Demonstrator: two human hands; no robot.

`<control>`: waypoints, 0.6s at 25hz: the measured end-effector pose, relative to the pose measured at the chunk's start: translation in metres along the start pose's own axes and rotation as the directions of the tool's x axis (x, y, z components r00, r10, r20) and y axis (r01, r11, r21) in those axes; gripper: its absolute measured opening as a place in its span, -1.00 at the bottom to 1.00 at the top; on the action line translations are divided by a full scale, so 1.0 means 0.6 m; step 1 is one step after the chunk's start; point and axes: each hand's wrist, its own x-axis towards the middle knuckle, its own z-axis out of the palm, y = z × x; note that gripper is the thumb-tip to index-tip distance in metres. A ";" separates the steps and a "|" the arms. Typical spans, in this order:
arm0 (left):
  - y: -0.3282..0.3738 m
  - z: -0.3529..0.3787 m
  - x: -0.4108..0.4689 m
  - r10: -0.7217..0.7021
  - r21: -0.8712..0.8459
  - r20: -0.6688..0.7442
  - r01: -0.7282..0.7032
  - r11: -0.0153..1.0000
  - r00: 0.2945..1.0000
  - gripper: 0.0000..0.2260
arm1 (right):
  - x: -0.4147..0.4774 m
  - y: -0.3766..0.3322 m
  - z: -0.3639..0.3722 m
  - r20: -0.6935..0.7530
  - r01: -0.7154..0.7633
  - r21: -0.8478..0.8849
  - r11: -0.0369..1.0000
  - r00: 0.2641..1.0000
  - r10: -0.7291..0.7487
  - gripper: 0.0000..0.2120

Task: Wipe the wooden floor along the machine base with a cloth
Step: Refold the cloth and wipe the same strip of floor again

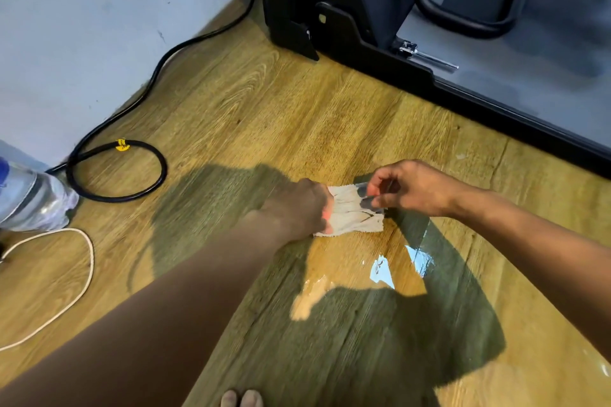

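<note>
A small white cloth (pixel 350 213) with dark smudges lies on the wooden floor (pixel 264 109), in front of the black machine base (pixel 380 46). My left hand (pixel 297 208) grips the cloth's left side with curled fingers. My right hand (pixel 413 188) pinches the cloth's upper right corner between thumb and fingers. The cloth is stretched between the two hands. A wet, shiny patch (pixel 383 269) spreads on the floor just below the cloth.
A black power cable (pixel 115 172) loops on the floor at the left by the wall. A plastic water bottle (pixel 29 201) lies at the far left, with a thin white cord (pixel 82 274) below it. My toes (pixel 241 398) show at the bottom edge.
</note>
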 end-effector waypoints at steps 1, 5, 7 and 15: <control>0.001 0.008 -0.002 0.012 -0.015 -0.017 -0.012 1.000 1.000 -0.83 | 0.002 0.006 0.004 -0.061 0.015 -0.066 0.998 0.998 -0.019 -0.84; 0.005 0.017 0.008 0.001 0.076 -0.208 0.015 0.997 0.978 -0.71 | 0.013 0.015 0.039 -0.133 0.090 -0.373 0.924 0.980 -0.149 -0.78; 0.004 0.020 0.020 -0.018 0.157 -0.247 0.058 0.986 0.969 -0.64 | 0.022 0.018 0.049 -0.218 0.063 -0.419 0.906 0.962 -0.167 -0.78; -0.004 0.003 0.045 -0.121 -0.137 -0.358 0.076 0.988 0.926 -0.89 | 0.041 0.023 0.043 -0.288 0.084 -0.501 0.861 0.923 -0.257 -0.84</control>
